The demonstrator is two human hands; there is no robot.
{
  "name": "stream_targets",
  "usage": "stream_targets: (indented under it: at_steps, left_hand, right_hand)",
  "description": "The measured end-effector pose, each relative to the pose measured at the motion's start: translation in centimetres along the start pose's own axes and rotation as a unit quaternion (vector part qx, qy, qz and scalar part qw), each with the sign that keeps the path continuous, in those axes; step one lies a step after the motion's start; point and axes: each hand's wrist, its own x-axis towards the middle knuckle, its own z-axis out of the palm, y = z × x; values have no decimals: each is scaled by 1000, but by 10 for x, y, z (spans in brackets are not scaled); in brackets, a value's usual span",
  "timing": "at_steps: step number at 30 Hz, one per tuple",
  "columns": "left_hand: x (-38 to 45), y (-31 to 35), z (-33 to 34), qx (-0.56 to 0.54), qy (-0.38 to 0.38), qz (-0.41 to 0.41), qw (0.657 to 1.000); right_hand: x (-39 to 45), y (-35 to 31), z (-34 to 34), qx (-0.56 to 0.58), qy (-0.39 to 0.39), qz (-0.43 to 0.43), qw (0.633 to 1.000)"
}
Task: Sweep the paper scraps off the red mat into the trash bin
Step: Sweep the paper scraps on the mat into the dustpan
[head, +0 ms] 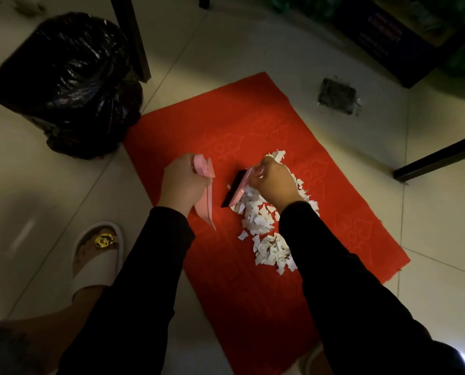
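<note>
Head view: hands grip pink dustpan (205, 196) and brush (236, 189); scraps (263, 226) sit mid-mat (239, 131).

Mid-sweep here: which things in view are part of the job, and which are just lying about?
Part of the job:
paper scraps
red mat
trash bin
pink dustpan, held by the left hand
brush, held by the right hand

Lying about:
dark floor patch
white slipper
black furniture legs
</note>
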Motion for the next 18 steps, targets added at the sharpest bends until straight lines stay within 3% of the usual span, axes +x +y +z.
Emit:
stream_targets:
  at_steps: [4,11,18]
  left_hand:
    - [-5,4,-3,0,6,9,1000]
    - [-15,33,-5,16,39,64,997]
    - [-33,58,-2,3,72,109,991]
  right_hand:
    - [-8,-4,-24,-40,17,-29,999]
    - [-16,-10,-65,-10,73,-51,996]
    - [-23,0,-70,50,98,-10,994]
